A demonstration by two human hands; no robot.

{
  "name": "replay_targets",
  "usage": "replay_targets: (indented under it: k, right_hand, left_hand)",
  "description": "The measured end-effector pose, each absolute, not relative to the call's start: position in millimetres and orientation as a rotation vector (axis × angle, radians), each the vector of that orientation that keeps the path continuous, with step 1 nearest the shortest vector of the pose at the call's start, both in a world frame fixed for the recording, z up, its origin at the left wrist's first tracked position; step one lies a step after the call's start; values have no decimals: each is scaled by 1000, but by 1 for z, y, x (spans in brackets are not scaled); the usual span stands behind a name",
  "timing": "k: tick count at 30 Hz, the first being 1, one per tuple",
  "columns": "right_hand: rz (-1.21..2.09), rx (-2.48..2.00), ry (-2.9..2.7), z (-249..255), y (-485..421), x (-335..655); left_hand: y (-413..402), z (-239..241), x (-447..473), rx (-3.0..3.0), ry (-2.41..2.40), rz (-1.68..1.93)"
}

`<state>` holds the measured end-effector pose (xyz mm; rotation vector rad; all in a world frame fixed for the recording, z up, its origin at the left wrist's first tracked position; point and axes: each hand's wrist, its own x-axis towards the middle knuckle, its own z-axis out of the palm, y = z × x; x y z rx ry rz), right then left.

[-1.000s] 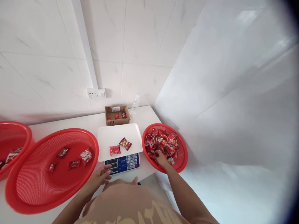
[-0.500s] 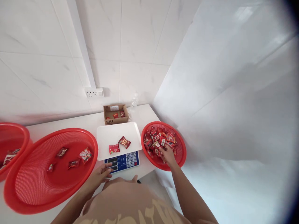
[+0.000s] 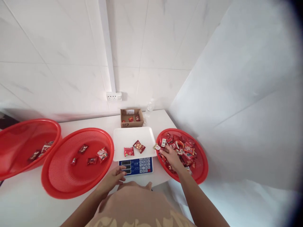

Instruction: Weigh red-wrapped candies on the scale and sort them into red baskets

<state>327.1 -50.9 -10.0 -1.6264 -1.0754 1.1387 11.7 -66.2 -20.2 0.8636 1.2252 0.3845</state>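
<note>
My right hand [image 3: 170, 156] is closed on small wrapped snack packets [image 3: 162, 142], at least one red and one pale gold, over the left rim of the right red basket [image 3: 205, 157]. Below it, that basket holds a heap of mostly red wrapped snacks [image 3: 188, 149]. My left hand [image 3: 115, 176], fingers loosely apart and holding nothing, rests by the left end of the blue keypad panel of a scale [image 3: 136, 166]. On the scale's white tray [image 3: 123, 135] lie a bright red packet [image 3: 129, 151] and a dark red packet with gold print [image 3: 139, 146].
A middle red basket [image 3: 61, 176] with several packets stands left of the scale. Farther left is another red basket [image 3: 14, 129]. Behind the tray sit a cardboard box [image 3: 132, 124] with a few packets and a clear bottle [image 3: 150, 105]. Walls border the table [image 3: 94, 121] behind and right.
My right hand has lifted packets out of the heap and moved them toward the scale tray. My left hand stays by the scale. The view has turned left.
</note>
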Motion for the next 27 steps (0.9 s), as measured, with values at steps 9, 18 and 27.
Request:
replay_targets:
  k: [9, 18, 27]
  right_hand:
    - [1489, -1616, -1430, -12, 6, 256]
    - [1338, -1776, -1538, -25, 7, 254]
    - [1264, -1751, -1456, -32, -4, 253]
  left_hand:
    - [-68, -22, 1, 846, 1268, 458]
    - [-76, -31, -6, 822, 1278, 488]
    - [-71, -15, 3, 856, 1259, 425]
